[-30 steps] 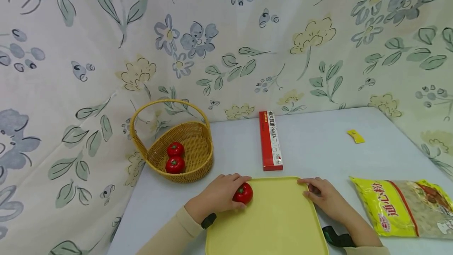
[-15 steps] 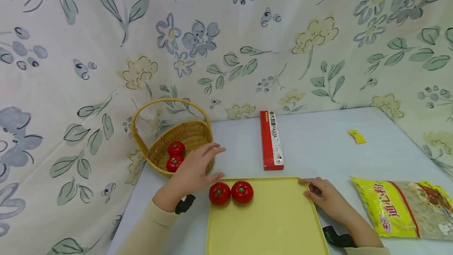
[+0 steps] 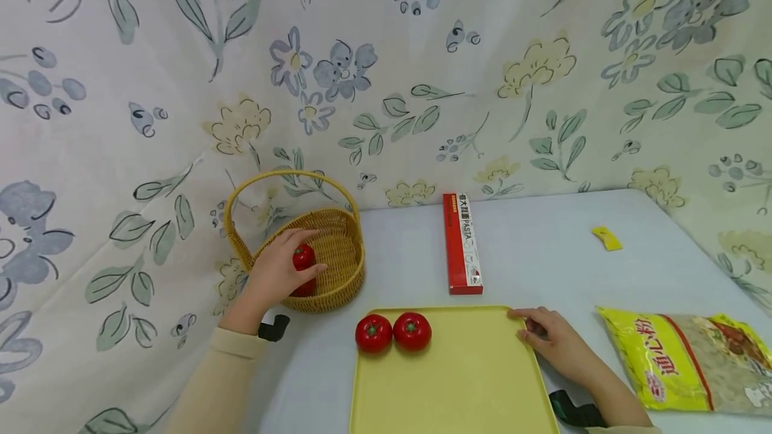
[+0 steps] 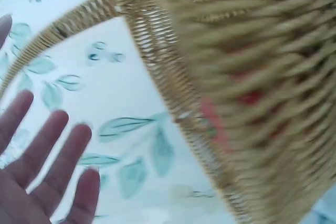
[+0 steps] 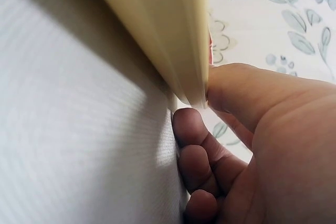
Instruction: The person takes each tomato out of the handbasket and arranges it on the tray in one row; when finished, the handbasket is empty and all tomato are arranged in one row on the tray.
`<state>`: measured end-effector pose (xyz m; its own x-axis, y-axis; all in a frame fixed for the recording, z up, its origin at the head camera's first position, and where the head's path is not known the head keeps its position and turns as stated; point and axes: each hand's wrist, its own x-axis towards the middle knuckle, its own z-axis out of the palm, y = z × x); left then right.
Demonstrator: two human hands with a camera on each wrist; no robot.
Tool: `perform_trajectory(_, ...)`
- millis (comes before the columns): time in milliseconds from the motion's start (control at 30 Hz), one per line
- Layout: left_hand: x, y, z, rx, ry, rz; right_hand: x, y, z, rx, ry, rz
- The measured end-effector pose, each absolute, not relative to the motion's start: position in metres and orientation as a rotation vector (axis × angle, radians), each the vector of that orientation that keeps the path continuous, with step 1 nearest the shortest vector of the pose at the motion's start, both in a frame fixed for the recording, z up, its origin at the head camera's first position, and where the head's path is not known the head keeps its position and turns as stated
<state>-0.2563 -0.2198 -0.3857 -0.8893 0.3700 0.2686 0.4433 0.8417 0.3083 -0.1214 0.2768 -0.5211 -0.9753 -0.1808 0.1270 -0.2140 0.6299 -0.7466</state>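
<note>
White bench (image 3: 543,246) is topped by yellow tray (image 3: 458,374); wicker basket (image 3: 342,298) is set beyond tray's far left corner. Far right corner is pinched by right hand (image 3: 553,339), thumb against tray's side. Left hand (image 3: 277,272) is held over basket, fingers spread wide by partly hidden red tomatoes (image 3: 303,257). Two more tomatoes (image 3: 374,334) are placed side by side on tray, far left.
</note>
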Motion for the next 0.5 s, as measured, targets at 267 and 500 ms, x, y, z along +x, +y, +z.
perform_trajectory(267, -0.265, -0.242, -0.414, -0.322, -2.938, -0.574, -0.126, 0.277, -0.522, 0.385, -2.769, 1.309)
perform_trajectory(500, -0.267, -0.241, -0.423, -0.203, -3.072, -0.462, -0.126, 0.279, -0.528, 0.345, -2.783, 1.308)
